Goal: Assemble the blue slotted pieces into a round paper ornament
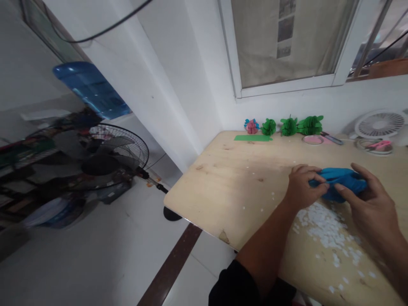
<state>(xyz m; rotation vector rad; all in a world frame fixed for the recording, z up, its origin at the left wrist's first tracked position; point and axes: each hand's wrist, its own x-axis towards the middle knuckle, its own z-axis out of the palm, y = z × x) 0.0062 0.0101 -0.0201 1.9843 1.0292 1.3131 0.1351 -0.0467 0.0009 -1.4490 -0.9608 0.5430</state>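
Over the right part of the table, my left hand pinches the near left edge of a soft, crumpled blue piece, cloth or paper, I cannot tell which. My right hand wraps round the other side, thumb in front and fingers partly hidden behind it. Below both hands lies a scattered heap of small white bits, spread over the wood.
On the wooden table, a pink and blue paper craft and several green paper crafts line the wall. A green strip, round pink-filled dish and white fan are near. A black floor fan stands left.
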